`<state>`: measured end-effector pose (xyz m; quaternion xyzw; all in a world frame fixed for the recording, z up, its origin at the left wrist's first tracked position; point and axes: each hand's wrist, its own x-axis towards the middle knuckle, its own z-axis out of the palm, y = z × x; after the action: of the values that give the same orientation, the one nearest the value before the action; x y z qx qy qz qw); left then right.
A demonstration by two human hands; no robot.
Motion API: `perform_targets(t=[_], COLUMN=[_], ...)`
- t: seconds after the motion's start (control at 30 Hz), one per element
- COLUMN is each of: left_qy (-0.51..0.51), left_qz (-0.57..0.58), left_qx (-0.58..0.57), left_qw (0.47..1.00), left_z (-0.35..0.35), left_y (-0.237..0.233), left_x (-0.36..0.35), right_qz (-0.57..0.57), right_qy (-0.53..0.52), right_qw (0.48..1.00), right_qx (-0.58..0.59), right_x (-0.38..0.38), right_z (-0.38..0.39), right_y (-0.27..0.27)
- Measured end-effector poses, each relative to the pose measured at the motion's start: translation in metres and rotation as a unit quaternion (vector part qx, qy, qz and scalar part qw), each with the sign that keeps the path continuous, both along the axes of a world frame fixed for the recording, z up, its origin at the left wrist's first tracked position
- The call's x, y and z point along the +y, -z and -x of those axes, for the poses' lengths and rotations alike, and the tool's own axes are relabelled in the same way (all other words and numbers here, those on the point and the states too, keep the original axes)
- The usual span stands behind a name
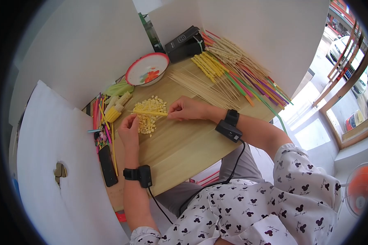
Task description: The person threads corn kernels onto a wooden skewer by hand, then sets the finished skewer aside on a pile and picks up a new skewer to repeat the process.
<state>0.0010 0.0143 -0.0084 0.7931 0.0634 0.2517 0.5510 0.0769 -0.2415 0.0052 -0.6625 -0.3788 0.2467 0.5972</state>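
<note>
Over a pile of loose corn kernels (pixel 148 124) on the wooden table, a thin stick strung with yellow kernels (pixel 151 113) lies level between my hands. My right hand (pixel 185 109) pinches its right end. At the left end, the fingers of my left hand (pixel 129 127) are pressed together close to the stick's tip; what they grip there is too small to make out. Partly stripped corn cobs (pixel 115 110) lie to the left of the pile, beside a green husk (pixel 120 88).
Behind the pile sit a red-rimmed bowl (pixel 147 70) and a black box (pixel 185 45). Bare skewers (pixel 204 90), kernel-covered sticks (pixel 208 66) and colored strips (pixel 261 83) lie at the back right. A black phone (pixel 107 166) and more colored items are along the left edge.
</note>
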Motion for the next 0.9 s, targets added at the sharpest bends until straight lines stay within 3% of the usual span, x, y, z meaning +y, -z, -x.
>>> perform_targets(t=[0.17, 0.23, 0.37, 0.47, 0.57, 0.63, 0.9], left_qy=[-0.034, -0.035, -0.038, -0.037, -0.044, -0.039, -0.05], left_qz=[0.138, 0.159, 0.235, 0.25, 0.268, 0.286, 0.331], left_qx=[-0.009, -0.013, -0.032, -0.038, -0.048, -0.055, -0.075], left_qw=[0.99, 0.987, 0.971, 0.967, 0.961, 0.956, 0.939], left_z=[-0.003, -0.003, -0.006, -0.005, -0.004, -0.004, -0.004], left_y=[0.006, 0.009, 0.014, 0.013, 0.01, 0.008, 0.009], left_x=[0.01, 0.016, 0.024, 0.024, 0.022, 0.022, 0.032], right_qz=[-0.003, -0.02, 0.01, 0.026, 0.009, 0.013, 0.042], right_qy=[0.012, 0.047, 0.016, 0.009, 0.016, 0.021, 0.011], right_qw=[1.0, 0.997, 1.0, 0.999, 1.0, 0.998, 0.998], right_qx=[-0.001, 0.064, 0.019, -0.017, -0.009, 0.059, 0.05], right_x=[-0.002, -0.002, 0.0, -0.001, -0.001, -0.001, 0.003], right_z=[0.006, 0.013, 0.002, 0.003, 0.005, 0.005, 0.013], right_y=[-0.01, -0.016, -0.004, -0.004, -0.006, -0.009, -0.015])
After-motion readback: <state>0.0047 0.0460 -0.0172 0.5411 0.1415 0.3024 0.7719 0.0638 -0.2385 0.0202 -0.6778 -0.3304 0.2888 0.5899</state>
